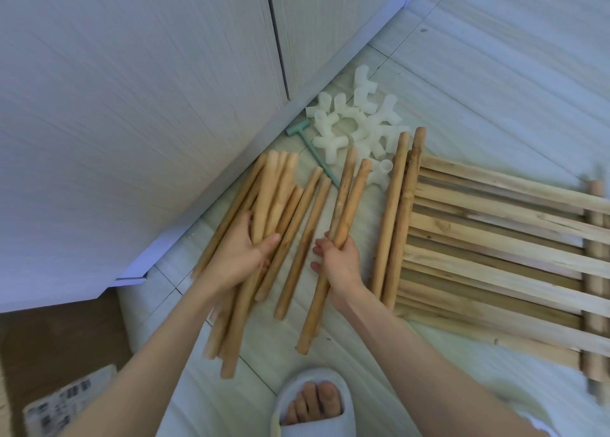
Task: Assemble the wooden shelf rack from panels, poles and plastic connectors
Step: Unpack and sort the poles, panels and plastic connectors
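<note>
My left hand grips a bundle of several wooden poles at centre left, above the tiled floor. My right hand grips two more poles side by side. Two loose poles lie on the floor between my hands. Further right, two poles lie against the edge of the stacked slatted wooden panels. A heap of several white plastic connectors sits on the floor beyond the poles.
A small green plastic mallet lies beside the connectors. A white cabinet fills the upper left. A cardboard box with a label lies at lower left. My foot in a white slipper is at bottom centre.
</note>
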Motion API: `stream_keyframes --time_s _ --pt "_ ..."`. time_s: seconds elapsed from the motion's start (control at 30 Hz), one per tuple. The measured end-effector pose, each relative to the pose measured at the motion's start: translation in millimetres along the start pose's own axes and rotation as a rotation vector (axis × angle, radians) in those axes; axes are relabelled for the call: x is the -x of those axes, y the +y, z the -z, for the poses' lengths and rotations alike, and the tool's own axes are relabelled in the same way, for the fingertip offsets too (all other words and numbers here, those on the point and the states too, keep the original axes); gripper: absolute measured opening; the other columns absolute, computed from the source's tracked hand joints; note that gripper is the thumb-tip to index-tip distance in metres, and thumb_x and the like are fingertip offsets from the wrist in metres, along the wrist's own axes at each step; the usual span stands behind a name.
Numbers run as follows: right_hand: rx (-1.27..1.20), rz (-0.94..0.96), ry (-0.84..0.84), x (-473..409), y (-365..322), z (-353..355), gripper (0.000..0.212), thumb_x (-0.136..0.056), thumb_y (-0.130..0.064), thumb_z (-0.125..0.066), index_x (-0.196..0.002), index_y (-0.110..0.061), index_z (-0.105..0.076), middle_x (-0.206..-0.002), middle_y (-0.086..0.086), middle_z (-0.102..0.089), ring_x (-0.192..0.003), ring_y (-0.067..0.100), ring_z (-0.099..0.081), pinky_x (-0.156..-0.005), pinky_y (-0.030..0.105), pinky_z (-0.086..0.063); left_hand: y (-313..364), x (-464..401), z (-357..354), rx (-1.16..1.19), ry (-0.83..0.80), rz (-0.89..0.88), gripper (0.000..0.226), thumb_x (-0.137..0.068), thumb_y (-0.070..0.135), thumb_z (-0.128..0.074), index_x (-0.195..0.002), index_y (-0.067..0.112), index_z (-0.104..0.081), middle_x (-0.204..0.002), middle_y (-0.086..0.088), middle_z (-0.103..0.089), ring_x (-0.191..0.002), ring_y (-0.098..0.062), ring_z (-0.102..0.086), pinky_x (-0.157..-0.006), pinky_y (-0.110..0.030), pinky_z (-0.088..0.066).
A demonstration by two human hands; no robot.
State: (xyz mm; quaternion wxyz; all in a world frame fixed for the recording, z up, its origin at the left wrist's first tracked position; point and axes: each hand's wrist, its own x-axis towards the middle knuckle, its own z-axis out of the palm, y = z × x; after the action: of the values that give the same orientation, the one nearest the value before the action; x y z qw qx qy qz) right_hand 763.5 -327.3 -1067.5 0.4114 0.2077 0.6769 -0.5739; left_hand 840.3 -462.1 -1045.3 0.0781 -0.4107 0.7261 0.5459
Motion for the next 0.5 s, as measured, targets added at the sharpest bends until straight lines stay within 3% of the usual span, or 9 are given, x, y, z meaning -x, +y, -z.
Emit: stream_keyframes --time_s 0.13,0.2,0.27,0.4,0.5 --pt "-0.070 -0.019 0.093 9 3 11 0.007 -0.096 -0.014 -0.045 -0.095 -0.018 -0.050 -0.090 0.001 -0.060 -0.089 0.016 -0.060 -0.084 0.036 -0.050 -6 13 -40 -0.162 -0.124 -0.024 0.058 -0.086 0.019 -0.064 -0.136 0.021 -0.034 -0.116 0.007 -0.055 -0.093 -0.008 -0.055 -0.072 -0.010 -0.043" --pt "-0.097 -0.034 0.134 12 5 17 0.009 -0.097 -0.015 -0.044 -0.091 -0.019 -0.050 -0.089 0.002 -0.061 -0.088 0.017 -0.061 -0.083 0.037 -0.051 -7 14 -56 -0.185 -0.144 -0.002 0.063 -0.085 0.015 -0.063 -0.140 0.019 -0.032 -0.122 -0.003 -0.057 -0.101 -0.018 -0.058 -0.083 -0.022 -0.048" --pt "-0.099 -0.047 0.151 15 8 23 0.013 -0.096 -0.015 -0.044 -0.086 -0.022 -0.049 -0.089 0.003 -0.061 -0.089 0.017 -0.061 -0.083 0.039 -0.051 -6 14 -66 -0.270 -0.128 -0.004 0.067 -0.084 0.015 -0.064 -0.142 0.018 -0.029 -0.129 -0.008 -0.054 -0.113 -0.025 -0.055 -0.093 -0.027 -0.043" --pt "-0.077 -0.089 0.131 17 13 26 0.007 -0.093 -0.012 -0.048 -0.096 -0.014 -0.054 -0.088 0.006 -0.062 -0.088 0.020 -0.060 -0.084 0.040 -0.049 -7 16 -77 -0.449 -0.032 -0.087 0.072 -0.084 0.020 -0.066 -0.143 0.022 -0.024 -0.135 -0.008 -0.045 -0.119 -0.024 -0.049 -0.093 -0.030 -0.040" --pt "-0.058 -0.139 0.084 19 14 18 0.022 -0.093 -0.010 -0.049 -0.112 -0.005 -0.055 -0.097 0.014 -0.062 -0.094 0.028 -0.059 -0.092 0.042 -0.047 -8 19 -74 -0.605 0.018 -0.158 0.065 -0.087 0.024 -0.062 -0.142 0.024 -0.027 -0.133 -0.009 -0.042 -0.116 -0.026 -0.049 -0.088 -0.034 -0.043"
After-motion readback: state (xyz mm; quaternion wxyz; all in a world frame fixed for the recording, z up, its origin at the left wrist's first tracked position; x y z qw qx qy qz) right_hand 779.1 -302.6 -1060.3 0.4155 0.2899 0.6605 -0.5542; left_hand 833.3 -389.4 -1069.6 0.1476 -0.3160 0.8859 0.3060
